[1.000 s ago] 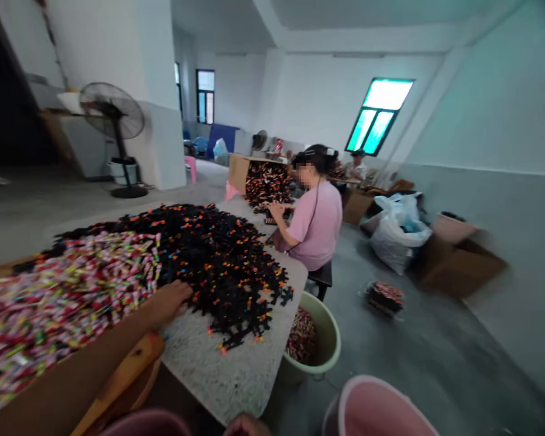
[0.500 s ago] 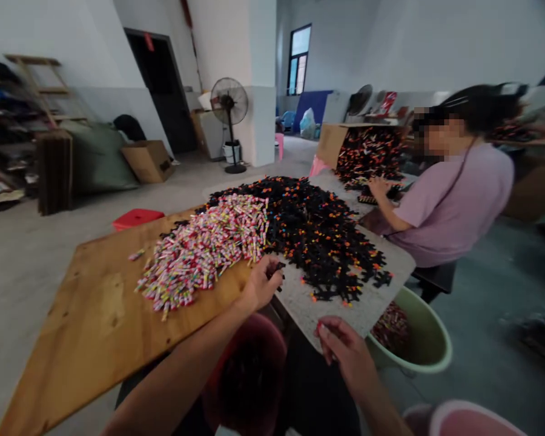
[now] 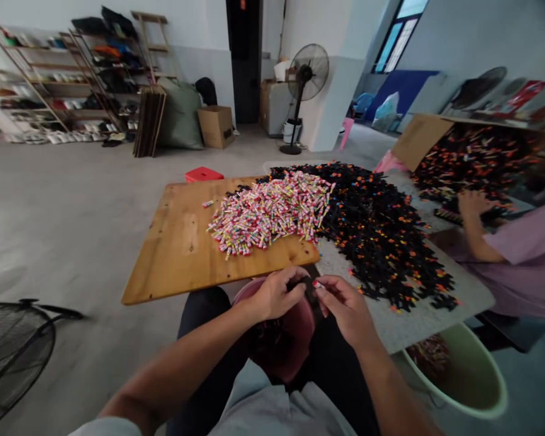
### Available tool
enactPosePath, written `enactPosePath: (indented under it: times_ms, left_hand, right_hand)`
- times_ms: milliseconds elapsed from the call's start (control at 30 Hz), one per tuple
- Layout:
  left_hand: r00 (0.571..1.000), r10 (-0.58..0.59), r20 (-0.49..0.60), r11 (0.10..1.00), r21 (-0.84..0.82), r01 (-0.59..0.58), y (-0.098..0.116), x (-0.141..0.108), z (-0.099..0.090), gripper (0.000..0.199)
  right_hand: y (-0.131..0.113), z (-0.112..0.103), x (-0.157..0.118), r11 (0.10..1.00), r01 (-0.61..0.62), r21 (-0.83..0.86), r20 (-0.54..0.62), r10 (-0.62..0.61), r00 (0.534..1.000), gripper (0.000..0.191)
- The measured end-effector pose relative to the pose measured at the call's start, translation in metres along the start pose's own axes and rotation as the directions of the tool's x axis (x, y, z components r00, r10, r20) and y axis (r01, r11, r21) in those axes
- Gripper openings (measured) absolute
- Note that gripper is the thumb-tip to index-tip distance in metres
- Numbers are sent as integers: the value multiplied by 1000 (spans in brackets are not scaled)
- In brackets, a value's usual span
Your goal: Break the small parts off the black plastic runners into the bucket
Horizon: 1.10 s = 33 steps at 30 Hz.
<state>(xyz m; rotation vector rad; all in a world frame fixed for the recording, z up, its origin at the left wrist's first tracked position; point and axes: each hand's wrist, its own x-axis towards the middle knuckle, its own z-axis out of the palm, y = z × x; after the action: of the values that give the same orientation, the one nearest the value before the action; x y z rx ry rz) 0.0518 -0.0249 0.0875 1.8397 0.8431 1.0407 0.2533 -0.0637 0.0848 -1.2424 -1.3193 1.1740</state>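
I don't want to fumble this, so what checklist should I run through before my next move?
1. Right hand grips the red-tipped piece: ok.
2. Left hand grips a piece: cannot tell, partly hidden.
3. Red tub between the knees: ok.
4. Printed tubes all heaped together: not ok, one stray tube on the wooden board.
5. Black pieces heaped beside the tubes: ok.
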Motion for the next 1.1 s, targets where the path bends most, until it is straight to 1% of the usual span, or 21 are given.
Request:
enactPosePath:
  times_ms: [100, 233, 433, 600, 667, 767, 900, 967, 1033, 1100]
  left_hand:
    - [1000, 3, -10, 1000, -12, -3, -4, -7, -6, 21]
    - [999, 33, -17, 999, 6, -32, -6, -12, -9, 22]
    - [991, 131, 20, 975, 177, -133, -10, -15, -12, 23]
    - [987, 160, 9, 952, 262, -157, -13, -16, -11, 22]
    - [984, 175, 29, 942, 287, -176, -13, -15, -11, 22]
    - [980, 175, 89, 914, 355, -196, -10, -14, -13, 23]
    - [965, 151, 216, 873, 429, -233, -8, -13, -16, 25]
    - [956, 142, 257, 863, 441, -246, -7, -14, -16, 26]
    - [958, 128, 258, 861, 451, -236, -7, -14, -15, 26]
    - [967, 112, 231, 870, 447, -208, -6, -14, -14, 27]
  right_hand:
    - [-2, 5, 0, 998, 0, -70, 21, 2, 1000, 36]
    - [-4, 8, 0, 989, 11, -145, 24, -8, 1000, 34]
    - [-9, 3, 0, 972, 12, -236, 43, -2, 999, 35]
    - [-10, 0, 0, 934, 46, -353, 54, -29, 998, 30]
    - [-10, -1, 0, 935, 40, -354, 67, -17, 998, 30]
    - [-11, -4, 2, 946, -13, -324, 88, 44, 995, 31]
    - [-14, -8, 6, 969, -117, -218, 185, 159, 970, 32]
    - [-15, -6, 8, 974, -157, -160, 221, 191, 957, 32]
    - [-15, -3, 9, 977, -168, -132, 214, 193, 957, 31]
    - [-13, 1, 8, 978, -145, -147, 177, 170, 969, 29]
